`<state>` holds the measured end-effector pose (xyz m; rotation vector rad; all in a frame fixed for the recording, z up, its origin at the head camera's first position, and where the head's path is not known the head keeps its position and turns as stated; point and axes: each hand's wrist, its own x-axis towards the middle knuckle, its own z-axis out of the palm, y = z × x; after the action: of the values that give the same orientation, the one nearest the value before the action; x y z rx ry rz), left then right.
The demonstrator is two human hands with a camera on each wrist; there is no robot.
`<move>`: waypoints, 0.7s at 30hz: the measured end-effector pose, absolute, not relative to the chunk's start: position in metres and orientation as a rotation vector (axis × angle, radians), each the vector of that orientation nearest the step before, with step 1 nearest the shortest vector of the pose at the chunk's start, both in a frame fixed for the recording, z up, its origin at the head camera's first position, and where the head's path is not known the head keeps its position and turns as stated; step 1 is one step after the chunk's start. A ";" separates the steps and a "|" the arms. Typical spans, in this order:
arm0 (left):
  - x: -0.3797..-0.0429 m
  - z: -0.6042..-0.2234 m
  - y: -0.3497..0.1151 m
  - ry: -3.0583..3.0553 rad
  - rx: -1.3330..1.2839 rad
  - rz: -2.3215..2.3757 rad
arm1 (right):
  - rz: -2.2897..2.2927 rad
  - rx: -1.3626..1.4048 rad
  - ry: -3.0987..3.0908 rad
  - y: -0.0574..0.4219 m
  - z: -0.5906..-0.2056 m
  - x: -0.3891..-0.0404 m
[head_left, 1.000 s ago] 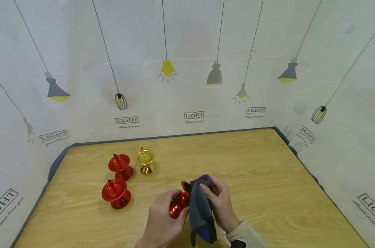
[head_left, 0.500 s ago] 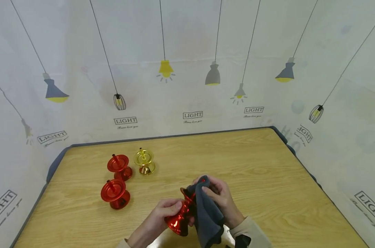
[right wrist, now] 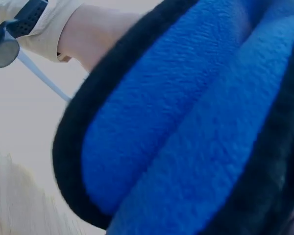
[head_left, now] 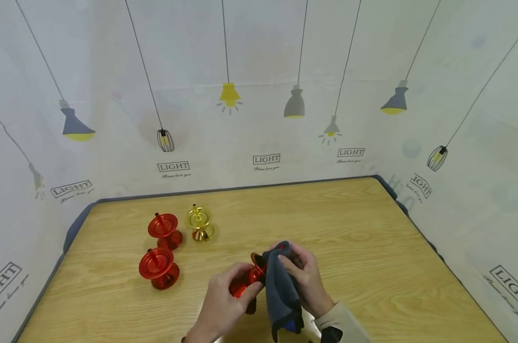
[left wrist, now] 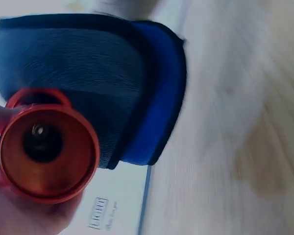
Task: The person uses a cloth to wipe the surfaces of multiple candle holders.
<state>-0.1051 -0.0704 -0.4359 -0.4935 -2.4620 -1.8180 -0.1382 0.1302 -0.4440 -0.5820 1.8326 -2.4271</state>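
Note:
In the head view my left hand (head_left: 220,297) grips a shiny red candle holder (head_left: 239,289) by its base, tilted over sideways. A dark grey cloth with a blue underside (head_left: 280,290) is wrapped over the holder's far end, pinched by my right hand (head_left: 308,281). A bit of red shows at the top of the cloth's fold; the rest of that end is hidden. The hollow underside of the red base (left wrist: 51,176) faces the left wrist camera. In the right wrist view the cloth's blue side (right wrist: 161,142) with black edging covers most of the frame.
Two red candle holders, one farther back (head_left: 164,228) and one nearer (head_left: 159,267), stand upright on the left of the wooden table (head_left: 349,228). A gold candle holder (head_left: 200,223) stands beside them. A lamp-printed curtain (head_left: 259,119) surrounds the table's back and sides.
My left hand has turned the red candle holder one way and back, its base swinging toward me and then away again. The cloth has stayed on its far end in my right hand.

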 end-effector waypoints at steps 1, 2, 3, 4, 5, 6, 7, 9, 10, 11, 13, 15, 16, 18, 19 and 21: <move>-0.107 -0.435 -0.074 -2.469 -0.523 -1.969 | -2.422 -0.609 1.819 0.131 -0.444 -0.138; -0.109 -0.434 -0.077 -2.456 -0.563 -2.125 | -2.416 -0.630 1.809 0.131 -0.443 -0.139; -0.111 -0.433 -0.080 -2.434 -0.609 -2.270 | -2.410 -0.654 1.798 0.132 -0.443 -0.139; -0.113 -0.433 -0.083 -2.398 -0.656 -2.409 | -2.408 -0.675 1.781 0.132 -0.442 -0.139; -0.114 -0.434 -0.085 -2.360 -0.703 -2.518 | -2.402 -0.685 1.781 0.132 -0.442 -0.139; -0.115 -0.434 -0.086 -2.333 -0.732 -2.585 | -2.399 -0.703 1.781 0.132 -0.442 -0.139; -0.115 -0.434 -0.086 -2.333 -0.731 -2.573 | -2.401 -0.702 1.776 0.131 -0.442 -0.138; -0.112 -0.436 -0.082 -2.366 -0.660 -2.404 | -2.409 -0.673 1.792 0.130 -0.442 -0.138; -0.110 -0.438 -0.079 -2.383 -0.619 -2.261 | -2.418 -0.646 1.810 0.130 -0.442 -0.137; -0.108 -0.439 -0.075 -2.399 -0.569 -2.089 | -2.425 -0.610 1.838 0.129 -0.443 -0.137; -0.105 -0.443 -0.068 -2.397 -0.465 -1.772 | -2.447 -0.540 1.872 0.128 -0.443 -0.136; -0.104 -0.446 -0.063 -2.346 -0.442 -1.560 | -2.470 -0.491 1.891 0.127 -0.443 -0.136; -0.104 -0.447 -0.062 -2.328 -0.439 -1.496 | -2.476 -0.477 1.891 0.127 -0.443 -0.135; -0.104 -0.447 -0.062 -2.333 -0.442 -1.473 | -2.482 -0.474 1.875 0.128 -0.443 -0.135; -0.104 -0.446 -0.063 -2.354 -0.447 -1.515 | -2.479 -0.478 1.863 0.128 -0.443 -0.135; -0.105 -0.444 -0.067 -2.405 -0.477 -1.683 | -2.469 -0.510 1.844 0.130 -0.443 -0.134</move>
<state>-0.1054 -0.0669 -0.4440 -0.4773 -2.4055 -1.6831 -0.1343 0.1297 -0.4429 -0.5100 1.8444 -2.4692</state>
